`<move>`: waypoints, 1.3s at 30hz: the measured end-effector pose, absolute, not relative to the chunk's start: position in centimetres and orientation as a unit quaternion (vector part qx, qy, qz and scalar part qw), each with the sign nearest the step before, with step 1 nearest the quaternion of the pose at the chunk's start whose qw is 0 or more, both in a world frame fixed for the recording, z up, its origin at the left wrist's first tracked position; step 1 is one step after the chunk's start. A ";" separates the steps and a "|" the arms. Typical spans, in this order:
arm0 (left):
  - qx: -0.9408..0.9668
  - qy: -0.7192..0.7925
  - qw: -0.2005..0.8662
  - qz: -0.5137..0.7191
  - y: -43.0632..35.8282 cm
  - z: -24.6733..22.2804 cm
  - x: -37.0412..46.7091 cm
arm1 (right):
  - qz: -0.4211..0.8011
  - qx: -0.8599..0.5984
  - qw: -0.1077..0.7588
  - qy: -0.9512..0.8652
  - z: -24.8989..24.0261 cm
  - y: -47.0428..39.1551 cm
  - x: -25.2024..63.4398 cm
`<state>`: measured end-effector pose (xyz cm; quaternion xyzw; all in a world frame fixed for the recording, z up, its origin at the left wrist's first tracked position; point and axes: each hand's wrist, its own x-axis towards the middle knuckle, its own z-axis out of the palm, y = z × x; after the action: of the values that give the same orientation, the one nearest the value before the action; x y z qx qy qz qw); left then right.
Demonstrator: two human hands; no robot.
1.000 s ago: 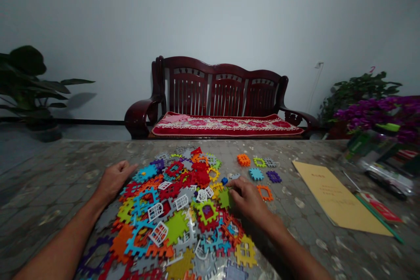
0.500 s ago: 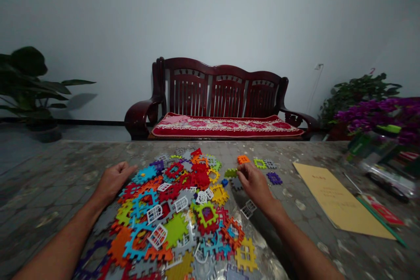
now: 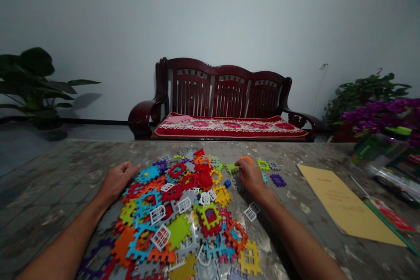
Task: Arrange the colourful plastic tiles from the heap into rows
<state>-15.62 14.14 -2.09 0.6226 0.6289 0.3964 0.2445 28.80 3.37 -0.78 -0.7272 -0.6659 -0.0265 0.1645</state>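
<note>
I am watching my right hand [image 3: 251,175] gripping a green piece [image 3: 231,167] by its right end, fingertips closing over that edge. The piece is sitting beyond the blue bit [image 3: 227,183], just off the right side of the pile [image 3: 179,229]; whether it is touching the table [image 3: 62,201], I am not able to tell. It is looking like flat, matte plastic with square teeth along its rim. Its free edge is pointing left, toward the pile, and the part I am seeing is running longest from left to right; with fingers covering the rest, I am not able to tell its true long axis. My left hand [image 3: 120,178] is curling into a loose fist at the pile's left side, nearest the toothed cyan piece [image 3: 151,171]. The pile is mixing solid tiles, hollow frames and thin white lattices. Another lattice [image 3: 251,213] is lying apart near my right forearm, and a purple frame [image 3: 274,179] is lying flat beyond that hand. The table is showing a stone-like pattern, and a smooth yellow booklet [image 3: 344,203] is slanting across its right side.
</note>
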 end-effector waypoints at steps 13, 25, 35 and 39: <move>0.622 0.628 0.241 0.399 14.3 -2.2 -15.7 | 0.002 -0.730 0.095 -0.677 0.5 4.9 27.1; 0.626 0.624 0.239 0.403 14.0 -1.9 -15.6 | 0.024 -0.626 0.149 -0.765 0.1 -0.4 26.2; 0.626 0.628 0.234 0.398 14.0 -1.8 -15.7 | 0.015 -0.630 0.166 -0.758 0.3 -1.1 26.5; 0.626 0.628 0.234 0.398 14.0 -1.8 -15.7 | 0.080 -0.627 0.168 -0.757 1.1 -1.6 27.4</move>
<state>-15.66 13.97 -1.83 0.6258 0.6285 0.3983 0.2341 27.43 -1.62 1.09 -0.6268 -0.7566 0.0802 0.1682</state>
